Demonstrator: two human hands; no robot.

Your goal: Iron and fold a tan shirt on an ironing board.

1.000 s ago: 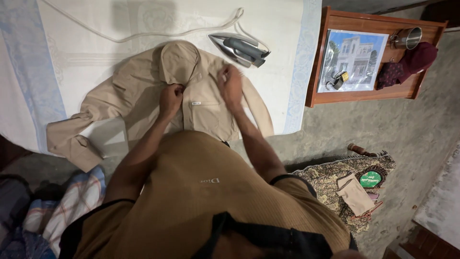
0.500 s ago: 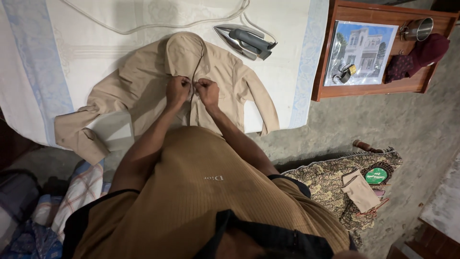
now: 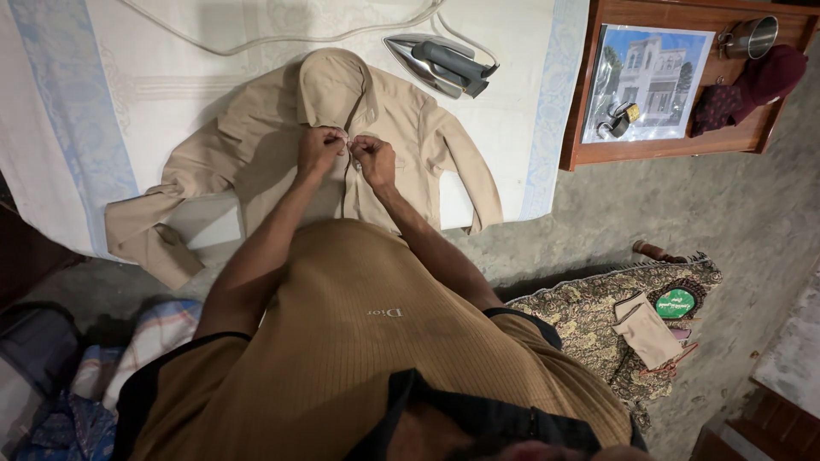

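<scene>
Since the earlier frames, both fists have been drawn together at the shirt's front opening. Left hand (image 3: pixel 319 149) and right hand (image 3: pixel 374 160) are pinched shut on the placket of the beige shirt (image 3: pixel 401 128), nearly touching, equally near the fastening. The shirt is spread flat on the white cloth (image 3: pixel 171 94), collar far, hem near, its long axis running away from the body. An iron (image 3: pixel 440 67) is set beyond on the right, its cord (image 3: pixel 256 38) trailing left; nothing is placed between the hands.
</scene>
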